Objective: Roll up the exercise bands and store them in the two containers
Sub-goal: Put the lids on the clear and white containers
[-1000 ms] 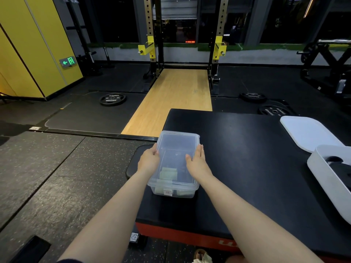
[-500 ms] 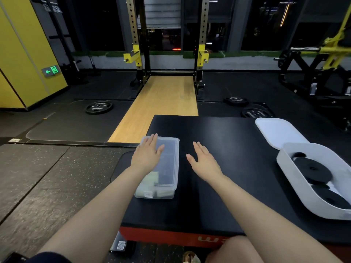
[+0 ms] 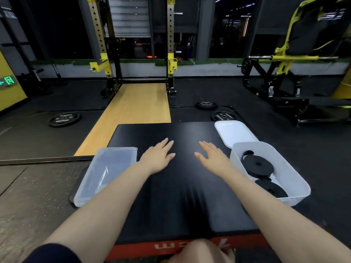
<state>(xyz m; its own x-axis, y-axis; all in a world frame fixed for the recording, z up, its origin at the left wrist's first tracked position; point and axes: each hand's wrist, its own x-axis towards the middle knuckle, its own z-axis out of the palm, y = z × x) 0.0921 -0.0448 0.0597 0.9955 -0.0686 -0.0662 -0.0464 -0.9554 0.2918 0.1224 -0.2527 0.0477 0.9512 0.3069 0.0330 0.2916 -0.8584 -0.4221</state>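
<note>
A clear lidded plastic container (image 3: pixel 108 171) sits at the left edge of the black padded platform (image 3: pixel 182 196). A white open container (image 3: pixel 290 179) on the right holds rolled black bands (image 3: pixel 258 166). Its white lid (image 3: pixel 235 132) lies just behind it. My left hand (image 3: pixel 158 157) hovers flat with straight fingers right of the clear container, holding nothing. My right hand (image 3: pixel 211 157) is likewise flat and empty, just left of the white container.
Weight plates (image 3: pixel 64 119) lie on the dark rubber floor, left and behind the platform. A wooden lifting strip (image 3: pixel 133 111) leads to a yellow squat rack (image 3: pixel 136 59). A yellow and black machine (image 3: pixel 296 73) stands at the back right.
Both hands let go of the clear container and moved right to the platform's middle. The view swung right, bringing the white container fully into sight.
</note>
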